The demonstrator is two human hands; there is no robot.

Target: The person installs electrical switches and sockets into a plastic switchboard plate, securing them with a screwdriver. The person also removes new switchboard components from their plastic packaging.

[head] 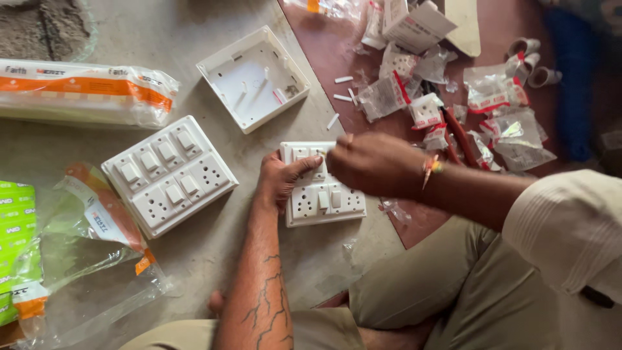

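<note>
Two hands meet on a white switch-and-socket plate [322, 188] lying on the floor at frame centre: left hand [280, 178] grips its left edge, thumb over the top, while right hand [372, 163] pinches closed at a switch. A second assembled plate [170, 174] lies to the left.
</note>
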